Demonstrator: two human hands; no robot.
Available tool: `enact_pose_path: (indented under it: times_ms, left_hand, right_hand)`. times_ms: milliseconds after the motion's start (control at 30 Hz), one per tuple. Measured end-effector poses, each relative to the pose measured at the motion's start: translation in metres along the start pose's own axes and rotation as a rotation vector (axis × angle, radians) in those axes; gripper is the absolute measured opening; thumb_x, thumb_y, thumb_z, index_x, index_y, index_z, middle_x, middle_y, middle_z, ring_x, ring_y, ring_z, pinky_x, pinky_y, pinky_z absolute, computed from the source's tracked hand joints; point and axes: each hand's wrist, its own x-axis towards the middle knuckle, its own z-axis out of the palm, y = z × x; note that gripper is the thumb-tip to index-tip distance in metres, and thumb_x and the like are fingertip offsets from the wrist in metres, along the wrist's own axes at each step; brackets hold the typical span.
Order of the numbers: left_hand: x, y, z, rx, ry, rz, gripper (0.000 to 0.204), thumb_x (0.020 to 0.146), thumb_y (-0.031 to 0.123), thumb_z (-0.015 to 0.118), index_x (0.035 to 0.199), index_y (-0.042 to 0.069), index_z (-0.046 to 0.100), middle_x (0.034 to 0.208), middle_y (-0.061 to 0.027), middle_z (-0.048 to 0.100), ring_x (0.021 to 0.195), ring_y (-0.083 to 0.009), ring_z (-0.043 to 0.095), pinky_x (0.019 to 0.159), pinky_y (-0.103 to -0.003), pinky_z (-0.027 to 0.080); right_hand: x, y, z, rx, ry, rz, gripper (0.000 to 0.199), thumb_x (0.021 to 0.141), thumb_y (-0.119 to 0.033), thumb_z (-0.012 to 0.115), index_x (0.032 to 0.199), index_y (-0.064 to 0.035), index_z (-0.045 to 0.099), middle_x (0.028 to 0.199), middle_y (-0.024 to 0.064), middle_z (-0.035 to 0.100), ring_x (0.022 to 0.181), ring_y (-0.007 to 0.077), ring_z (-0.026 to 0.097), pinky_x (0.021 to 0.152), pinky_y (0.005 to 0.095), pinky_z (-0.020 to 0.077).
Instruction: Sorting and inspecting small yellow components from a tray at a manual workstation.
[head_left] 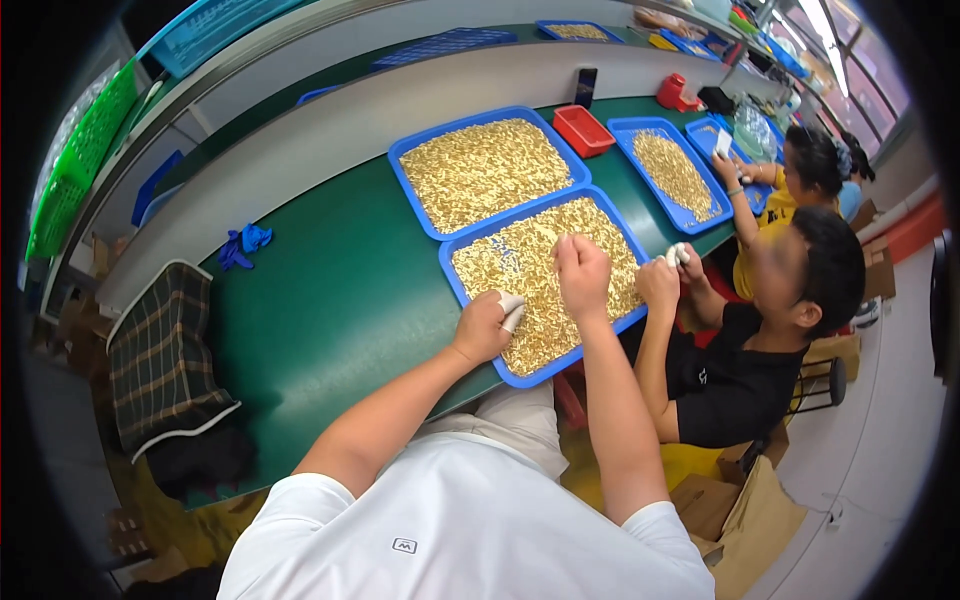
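My left hand (484, 326), with white finger covers on some fingers, is closed over the left side of the near blue tray (528, 380). My right hand (583, 274) is closed in a fist over the middle of that tray. Whatever either hand may hold is hidden or too small to make out. Many small gold-coloured pieces (540, 335) cover the tray's bottom. Toward the tray's far left part there is a bare bluish patch among them. A second blue tray (407, 192), full of similar pieces, stands just behind, touching the near one.
To my right a co-worker's hands (662, 280) are beside the near tray. Farther right are another blue tray (690, 222), a red bin (583, 131) and a second seated person. Blue gloves (245, 245) and a checked cloth (165, 355) lie left on the green table (330, 290).
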Motion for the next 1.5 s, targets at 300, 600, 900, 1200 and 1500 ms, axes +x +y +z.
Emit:
enact_pose_path:
  times_ms: [300,600,900,1200,1500]
  left_hand:
    - [-0.009,-0.008,0.010,0.036,-0.005,0.033,0.012,0.086,0.009,0.068,0.097,0.007,0.069,0.081,-0.0124,0.063,0.078,-0.0318,0.061,0.070,-0.041,0.050]
    - [-0.005,-0.008,0.004,0.005,-0.076,-0.026,0.017,0.087,0.013,0.068,0.102,0.007,0.069,0.088,-0.0133,0.064,0.082,-0.0322,0.062,0.073,-0.041,0.051]
    - [0.015,0.025,-0.014,0.149,-0.553,0.060,0.046,0.077,0.019,0.078,0.120,0.010,0.063,0.110,-0.0125,0.059,0.107,-0.0320,0.056,0.086,-0.040,0.049]
    - [0.033,0.004,0.008,0.108,-0.510,0.016,0.016,0.082,0.010,0.070,0.098,0.007,0.070,0.086,-0.0146,0.063,0.083,-0.0361,0.063,0.072,-0.044,0.050]
    - [0.036,-0.009,-0.024,-0.266,-0.247,-0.186,0.014,0.079,0.005,0.077,0.093,0.003,0.073,0.100,-0.0115,0.072,0.092,-0.0235,0.068,0.081,-0.033,0.053]
  right_hand:
    - [0.134,-0.041,0.035,-0.794,-0.192,-0.097,0.032,0.091,-0.033,0.057,0.091,-0.0044,0.073,0.090,0.0231,0.069,0.090,0.0429,0.065,0.081,0.0498,0.0515]
    - [0.081,-0.005,0.005,0.162,-0.218,0.129,0.032,0.098,-0.023,0.056,0.075,-0.0016,0.066,0.060,-0.0003,0.055,0.055,0.0061,0.048,0.050,0.0241,0.0366]
    - [-0.079,0.055,-0.020,0.548,0.046,0.413,0.027,0.101,-0.022,0.053,0.082,-0.0049,0.061,0.063,-0.0037,0.051,0.051,0.0031,0.041,0.046,0.0186,0.0307]
    - [-0.101,0.062,-0.008,0.606,0.091,0.327,0.027,0.102,-0.021,0.051,0.083,-0.0033,0.061,0.065,-0.0027,0.052,0.055,0.0036,0.043,0.050,0.0190,0.0350]
    - [-0.108,0.063,-0.002,0.494,0.059,0.211,0.028,0.101,-0.019,0.053,0.080,-0.0013,0.062,0.064,-0.0020,0.055,0.056,0.0032,0.045,0.050,0.0203,0.0352]
